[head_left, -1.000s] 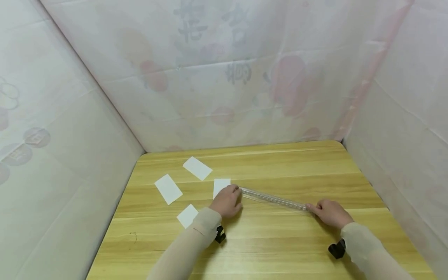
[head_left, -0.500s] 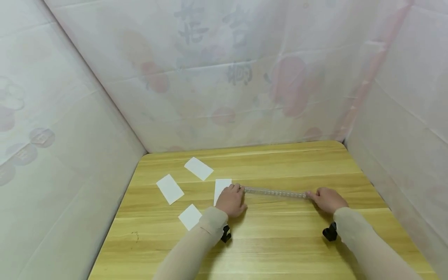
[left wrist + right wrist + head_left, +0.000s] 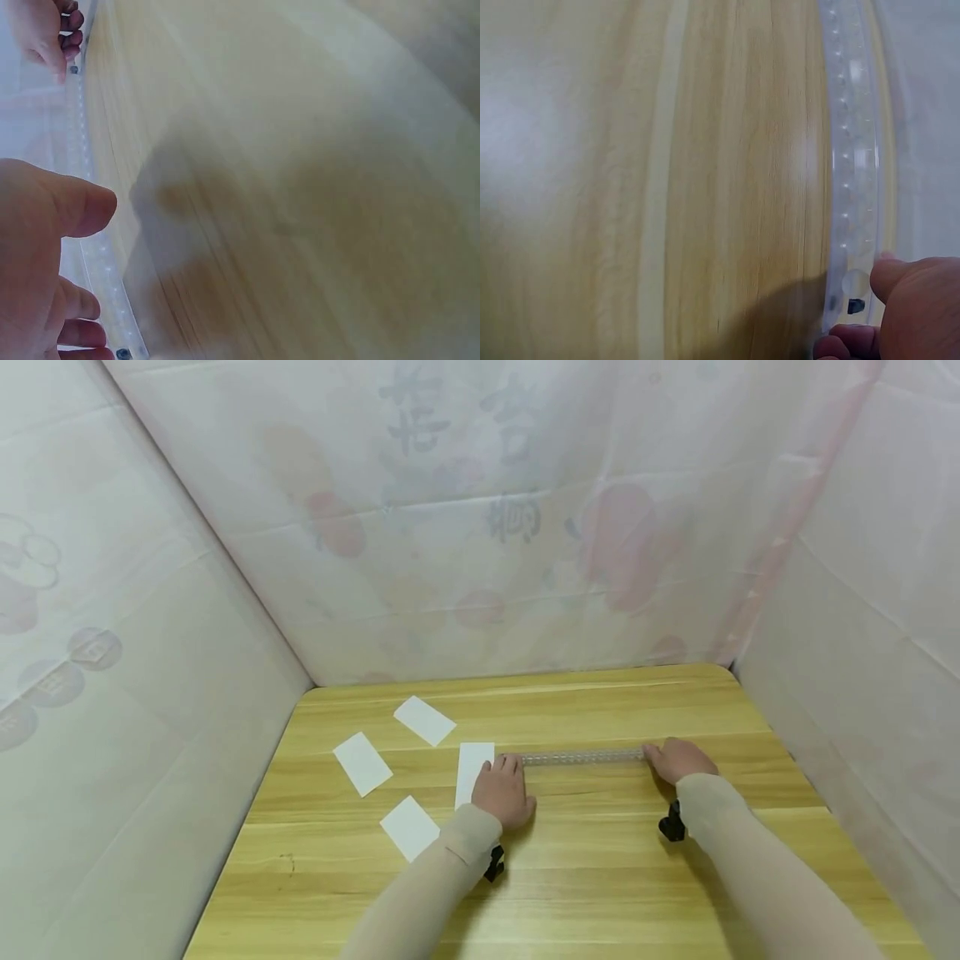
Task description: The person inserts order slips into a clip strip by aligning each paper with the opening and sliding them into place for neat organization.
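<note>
A long clear plastic strip with a row of small bumps lies nearly level across the wooden table. Black marks show near its ends in the left wrist view. My right hand pinches the right end between thumb and fingers; in the right wrist view the thumb is at the strip's edge beside a round hole. My left hand rests its fingers on the left end, thumb held apart. Partly under that hand is a white card.
More white cards lie to the left: one at the back, one at the far left, and a card partly behind my left sleeve. Printed cloth walls stand around the table.
The strip's right end has swung away from me, so the strip went from slanted to nearly level. My right hand moved forward and left with it; the left hand shifted slightly right.
</note>
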The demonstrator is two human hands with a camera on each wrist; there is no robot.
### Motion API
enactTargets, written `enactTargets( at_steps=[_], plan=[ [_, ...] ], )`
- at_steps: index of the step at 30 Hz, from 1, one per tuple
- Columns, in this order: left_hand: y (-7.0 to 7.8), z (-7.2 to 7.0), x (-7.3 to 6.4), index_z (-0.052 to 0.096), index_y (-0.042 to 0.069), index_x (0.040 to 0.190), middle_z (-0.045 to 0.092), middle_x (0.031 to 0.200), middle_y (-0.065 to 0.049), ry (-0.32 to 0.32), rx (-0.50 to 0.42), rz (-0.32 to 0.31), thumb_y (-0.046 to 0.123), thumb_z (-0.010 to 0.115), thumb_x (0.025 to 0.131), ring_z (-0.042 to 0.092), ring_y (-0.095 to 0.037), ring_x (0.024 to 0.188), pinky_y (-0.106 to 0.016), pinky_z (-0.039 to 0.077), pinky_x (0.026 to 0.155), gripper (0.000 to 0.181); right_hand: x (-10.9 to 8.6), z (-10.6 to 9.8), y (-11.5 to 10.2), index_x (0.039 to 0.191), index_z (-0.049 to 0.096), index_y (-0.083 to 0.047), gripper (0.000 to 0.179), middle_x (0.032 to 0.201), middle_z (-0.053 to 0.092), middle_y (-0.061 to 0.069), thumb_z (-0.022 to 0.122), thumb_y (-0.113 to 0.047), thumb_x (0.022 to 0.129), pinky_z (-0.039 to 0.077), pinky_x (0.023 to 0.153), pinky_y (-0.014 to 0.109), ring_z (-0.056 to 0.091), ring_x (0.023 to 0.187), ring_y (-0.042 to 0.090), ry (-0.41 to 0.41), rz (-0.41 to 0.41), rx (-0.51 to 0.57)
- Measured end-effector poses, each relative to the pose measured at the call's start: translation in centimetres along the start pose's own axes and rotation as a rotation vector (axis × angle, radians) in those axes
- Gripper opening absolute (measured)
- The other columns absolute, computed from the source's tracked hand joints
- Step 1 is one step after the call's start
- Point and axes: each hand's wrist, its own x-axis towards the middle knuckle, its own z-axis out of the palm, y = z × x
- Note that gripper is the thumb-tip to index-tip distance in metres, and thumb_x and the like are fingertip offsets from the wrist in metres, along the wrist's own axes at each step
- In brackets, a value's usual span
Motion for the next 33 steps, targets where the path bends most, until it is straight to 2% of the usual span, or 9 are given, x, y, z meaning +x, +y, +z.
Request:
enactTargets(
  at_steps=[11,18,25,28,31,33],
  plan=[
    [-0.6,-0.9,0.6,0.032,0.009,0.149,0.043,0.136,-0.003,-0.077,-0.082,-0.022,0.057,0.046,0.093,0.04,-0.021,0.127,-0.041,0.037,0.102,0.075,0.9,0.2,-0.3,0.138,0.032,0.018,0.09,0.135,0.037,0.039,0.018,-0.061,0.098,0.04,0.091,0.061,0.045,0.113,0.054,-0.05,0.047,0.042],
    [-0.8,-0.4,0.9,0.03,0.011,0.15,0.041,0.139,-0.003,-0.072,-0.109,-0.039,0.056,0.048,0.093,0.038,-0.021,0.13,-0.044,0.036,0.103,0.076,0.8,0.2,-0.7,0.138,0.029,0.018,0.088,0.134,0.037,0.04,0.016,-0.06,0.099,0.037,0.094,0.062,0.042,0.116,0.055,-0.049,0.049,0.051],
    [0.4,-0.2,1.3,0.029,0.008,0.151,0.037,0.141,-0.004,-0.045,-0.097,-0.054,0.059,0.045,0.093,0.033,-0.022,0.133,-0.043,0.035,0.105,0.078,0.0,-0.7,-0.5,0.14,0.023,0.021,0.087,0.138,0.031,0.041,0.016,-0.057,0.1,0.037,0.095,0.063,0.039,0.118,0.056,-0.069,0.057,0.055],
    [0.9,-0.2,1.1,0.029,0.008,0.151,0.033,0.146,-0.005,-0.039,-0.117,-0.077,0.058,0.043,0.094,0.028,-0.023,0.137,-0.043,0.033,0.106,0.077,-0.4,-0.6,-0.5,0.136,0.028,0.021,0.087,0.128,0.039,0.042,0.023,-0.058,0.099,0.045,0.082,0.059,0.049,0.106,0.054,0.008,0.076,0.05],
    [1.2,-0.4,0.5,0.029,0.009,0.151,0.028,0.152,-0.008,-0.044,-0.123,-0.092,0.059,0.042,0.095,0.023,-0.025,0.141,-0.044,0.031,0.108,0.076,-0.7,0.0,-0.5,0.128,0.04,0.015,0.074,0.115,0.047,0.036,0.037,-0.054,0.099,0.048,0.065,0.051,0.056,0.088,0.047,0.173,0.066,0.078],
    [1.4,-0.6,0.1,0.031,0.009,0.151,0.027,0.154,-0.011,-0.035,-0.124,-0.087,0.057,0.044,0.095,0.022,-0.026,0.142,-0.045,0.029,0.11,0.075,-0.8,0.5,-0.6,0.121,0.046,0.009,0.06,0.109,0.049,0.03,0.048,-0.046,0.098,0.046,0.06,0.048,0.057,0.082,0.041,0.296,0.013,0.098]
  ],
)
